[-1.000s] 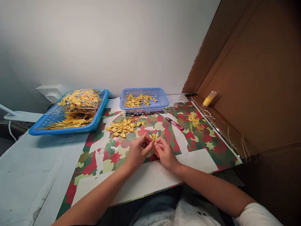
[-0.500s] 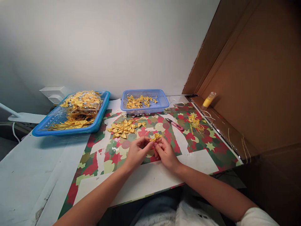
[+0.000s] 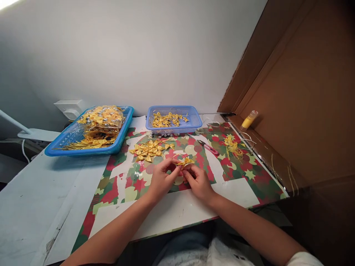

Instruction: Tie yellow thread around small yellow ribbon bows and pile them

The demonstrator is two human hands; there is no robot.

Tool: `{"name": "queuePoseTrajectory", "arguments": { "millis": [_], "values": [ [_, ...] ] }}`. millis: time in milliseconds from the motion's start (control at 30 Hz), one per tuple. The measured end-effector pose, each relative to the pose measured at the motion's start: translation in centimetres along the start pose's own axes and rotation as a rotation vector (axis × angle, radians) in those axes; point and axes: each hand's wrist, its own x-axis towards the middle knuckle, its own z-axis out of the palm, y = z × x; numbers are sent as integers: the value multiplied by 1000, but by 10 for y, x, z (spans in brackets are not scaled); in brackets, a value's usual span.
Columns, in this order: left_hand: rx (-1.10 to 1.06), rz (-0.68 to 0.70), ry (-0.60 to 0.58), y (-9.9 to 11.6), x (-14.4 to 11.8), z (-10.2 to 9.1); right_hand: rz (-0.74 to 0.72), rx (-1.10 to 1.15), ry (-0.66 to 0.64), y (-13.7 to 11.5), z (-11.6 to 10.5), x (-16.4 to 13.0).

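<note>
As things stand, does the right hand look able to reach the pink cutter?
Probably yes: the pink cutter lies ahead of the right hand, with only the work surface showing between them. However, that hand is busy at the yellow bow.

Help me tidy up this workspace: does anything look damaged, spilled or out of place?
Yes. The red-and-green patterned table covering looks torn, with ragged-edged white patches showing. Also, small round silver beads lie loose just in front of the blue plastic mesh basket; whether they spilled, I can't tell.

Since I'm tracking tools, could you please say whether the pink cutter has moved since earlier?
No; the pink cutter keeps its place against the printed covering beneath it.
</note>
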Motion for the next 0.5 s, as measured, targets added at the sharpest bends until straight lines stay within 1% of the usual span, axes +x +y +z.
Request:
{"name": "queuePoseTrajectory", "arguments": {
  "millis": [100, 333, 400, 500],
  "values": [
    [15, 17, -6, -1, -1, 0, -12, -3, 9, 0, -1, 0],
    [97, 152, 11, -1, -1, 0, -29, -12, 13, 1, 0, 0],
    [94, 157, 10, 1, -1, -1, -50, -42, 19, 2, -1, 0],
    [84, 114, 7, 4, -1, -2, -76, -96, 39, 1, -2, 1]
  ]
}}
